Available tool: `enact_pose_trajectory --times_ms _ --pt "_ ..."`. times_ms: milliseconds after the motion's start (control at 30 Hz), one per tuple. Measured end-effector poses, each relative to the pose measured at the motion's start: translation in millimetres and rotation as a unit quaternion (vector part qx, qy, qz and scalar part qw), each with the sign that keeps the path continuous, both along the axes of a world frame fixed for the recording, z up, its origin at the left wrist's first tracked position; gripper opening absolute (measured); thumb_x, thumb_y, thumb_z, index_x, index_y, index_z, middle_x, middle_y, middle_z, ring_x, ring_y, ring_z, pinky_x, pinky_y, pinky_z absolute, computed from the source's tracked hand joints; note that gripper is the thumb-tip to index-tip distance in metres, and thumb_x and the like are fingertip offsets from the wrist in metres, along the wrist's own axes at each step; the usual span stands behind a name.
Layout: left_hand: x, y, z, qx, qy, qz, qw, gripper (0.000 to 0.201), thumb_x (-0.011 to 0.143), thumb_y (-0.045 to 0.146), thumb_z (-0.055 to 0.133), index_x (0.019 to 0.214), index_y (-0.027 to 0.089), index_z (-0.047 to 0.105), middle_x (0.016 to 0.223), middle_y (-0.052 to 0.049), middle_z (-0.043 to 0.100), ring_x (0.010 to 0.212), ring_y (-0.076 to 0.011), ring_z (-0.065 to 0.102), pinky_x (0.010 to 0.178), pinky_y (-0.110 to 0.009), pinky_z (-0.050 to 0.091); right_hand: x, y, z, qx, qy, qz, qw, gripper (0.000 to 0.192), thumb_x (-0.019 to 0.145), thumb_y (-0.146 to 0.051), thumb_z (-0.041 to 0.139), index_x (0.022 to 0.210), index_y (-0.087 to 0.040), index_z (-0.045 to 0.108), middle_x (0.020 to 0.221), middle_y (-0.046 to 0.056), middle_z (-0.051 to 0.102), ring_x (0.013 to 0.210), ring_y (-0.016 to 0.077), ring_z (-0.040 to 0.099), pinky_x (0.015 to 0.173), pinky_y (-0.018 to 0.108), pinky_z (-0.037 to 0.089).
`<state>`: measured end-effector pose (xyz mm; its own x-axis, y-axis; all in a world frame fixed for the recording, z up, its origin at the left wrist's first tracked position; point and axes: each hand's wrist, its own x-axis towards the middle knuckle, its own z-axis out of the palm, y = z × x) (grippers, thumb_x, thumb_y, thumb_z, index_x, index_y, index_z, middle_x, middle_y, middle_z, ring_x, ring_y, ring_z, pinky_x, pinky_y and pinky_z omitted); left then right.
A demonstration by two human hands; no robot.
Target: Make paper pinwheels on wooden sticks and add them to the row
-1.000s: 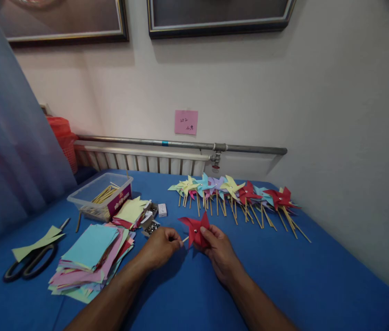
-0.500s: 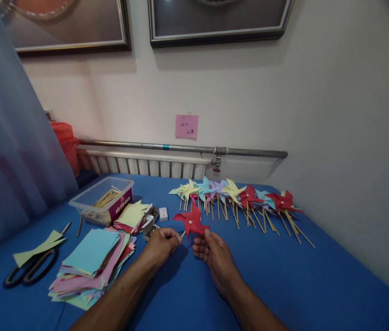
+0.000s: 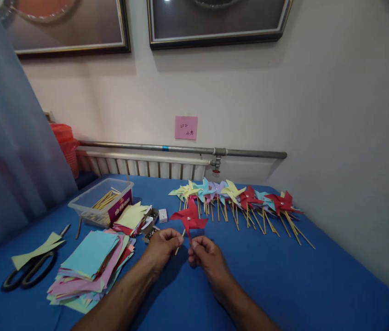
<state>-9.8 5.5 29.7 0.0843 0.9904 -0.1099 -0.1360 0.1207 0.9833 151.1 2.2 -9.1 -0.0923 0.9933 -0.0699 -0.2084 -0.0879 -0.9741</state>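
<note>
Red pinwheel held just above my two hands over the blue tabletop (image 3: 284,276)

My left hand (image 3: 162,247) pinches the red pinwheel (image 3: 189,219) by its stick, slanting up-right; my right hand (image 3: 204,255) is closed loosely beside it, apparently empty

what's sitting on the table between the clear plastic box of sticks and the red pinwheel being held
In the head view, a small stack of yellow cut paper, a tray of metal pins and a little white box lie between the plastic box and the red pinwheel.

The red pinwheel (image 3: 189,219) is matt paper on a thin wooden stick, with a shiny, probably metal, pin. At nine o'clock lie matt paper squares (image 3: 91,262); the tabletop (image 3: 284,276) wears smooth blue cloth.
</note>
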Motion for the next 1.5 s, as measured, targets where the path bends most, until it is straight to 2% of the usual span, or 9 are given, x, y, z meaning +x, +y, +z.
enact_pose_trajectory --times_ms 233,600,767,900,1033,1133,1200,1367,1500 --pt "6 -3 -4.0 -0.020 -0.081 0.005 0.996 0.045 0.051 0.049 0.094 0.063 0.016 0.067 0.051 0.003 0.057 0.048 -0.0081 0.043 0.053 -0.024 0.032 -6 -13 -0.2 0.097 -0.156 0.054 0.982 0.028 0.088 -0.048 0.064 0.078 -0.022 0.060 0.063 -0.005 0.056 0.057 0.0132 0.051 0.057 0.027 0.038" --pt "15 -5 -8.0 -0.037 -0.086 0.039 0.995 0.043 0.047 0.045 0.095 0.064 0.015 0.070 0.055 0.002 0.061 0.051 -0.0083 0.046 0.055 -0.023 0.033 -9 -13 -0.4 0.103 -0.179 0.044 0.977 0.020 0.085 -0.039 0.061 0.074 -0.023 0.056 0.059 -0.007 0.049 0.055 0.0134 0.043 0.054 0.027 0.034" --pt "14 -3 -8.7 -0.018 -0.052 0.037 0.998 0.034 0.055 0.044 0.086 0.063 0.017 0.067 0.052 0.004 0.056 0.049 -0.0090 0.042 0.054 -0.025 0.032 -9 -12 -3.7 0.097 -0.207 0.024 0.973 0.020 0.085 -0.039 0.062 0.074 -0.024 0.056 0.059 -0.006 0.050 0.056 0.0138 0.044 0.056 0.026 0.034" --pt "7 -2 -6.2 0.063 0.071 0.091 0.991 0.026 0.065 0.043 0.075 0.064 0.019 0.067 0.056 0.003 0.057 0.054 -0.0121 0.046 0.057 -0.026 0.035 -9 -14 -1.7 0.089 -0.220 0.025 0.971 0.020 0.086 -0.040 0.061 0.075 -0.024 0.056 0.059 -0.007 0.049 0.055 0.0140 0.043 0.055 0.027 0.034" --pt "-5 -1 -1.1 0.149 0.184 0.122 0.964 0.025 0.078 0.039 0.065 0.089 0.018 0.076 0.071 0.000 0.067 0.068 -0.0171 0.058 0.066 -0.029 0.042 -9 -15 2.6 0.092 -0.220 0.034 0.971 0.020 0.087 -0.040 0.058 0.075 -0.024 0.055 0.060 -0.006 0.048 0.056 0.0139 0.044 0.056 0.027 0.034" --pt "-12 0 2.7 0.141 0.216 0.108 0.960 0.045 0.082 0.037 0.063 0.122 0.017 0.072 0.070 0.002 0.066 0.064 -0.0177 0.058 0.063 -0.030 0.040 -8 -16 4.1 0.092 -0.219 0.040 0.970 0.020 0.087 -0.040 0.058 0.075 -0.024 0.055 0.061 -0.006 0.048 0.056 0.0133 0.043 0.055 0.027 0.034" --pt "-15 0 4.8 0.138 0.218 0.105 0.960 0.049 0.084 0.036 0.062 0.128 0.017 0.068 0.069 0.003 0.066 0.063 -0.0179 0.058 0.063 -0.029 0.040 -8 -16 3.8 0.087 -0.218 0.042 0.971 0.021 0.087 -0.041 0.057 0.075 -0.024 0.054 0.060 -0.007 0.046 0.055 0.0126 0.040 0.054 0.026 0.033" --pt "-10 -5 7.6 0.174 0.223 0.124 0.951 0.015 0.087 0.034 0.060 0.085 0.023 0.069 0.067 0.002 0.064 0.067 -0.0183 0.058 0.067 -0.029 0.040 -8 -16 2.0 0.083 -0.214 0.035 0.973 0.022 0.087 -0.040 0.058 0.073 -0.024 0.053 0.059 -0.007 0.046 0.055 0.0128 0.041 0.054 0.026 0.032" --pt "-4 -10 7.0 0.195 0.241 0.133 0.941 0.018 0.086 0.033 0.063 0.071 0.024 0.064 0.062 0.003 0.059 0.063 -0.0173 0.054 0.064 -0.028 0.036 -8 -16 3.0 0.094 -0.212 0.031 0.972 0.022 0.087 -0.040 0.059 0.072 -0.024 0.054 0.058 -0.007 0.047 0.056 0.0136 0.043 0.054 0.026 0.033"
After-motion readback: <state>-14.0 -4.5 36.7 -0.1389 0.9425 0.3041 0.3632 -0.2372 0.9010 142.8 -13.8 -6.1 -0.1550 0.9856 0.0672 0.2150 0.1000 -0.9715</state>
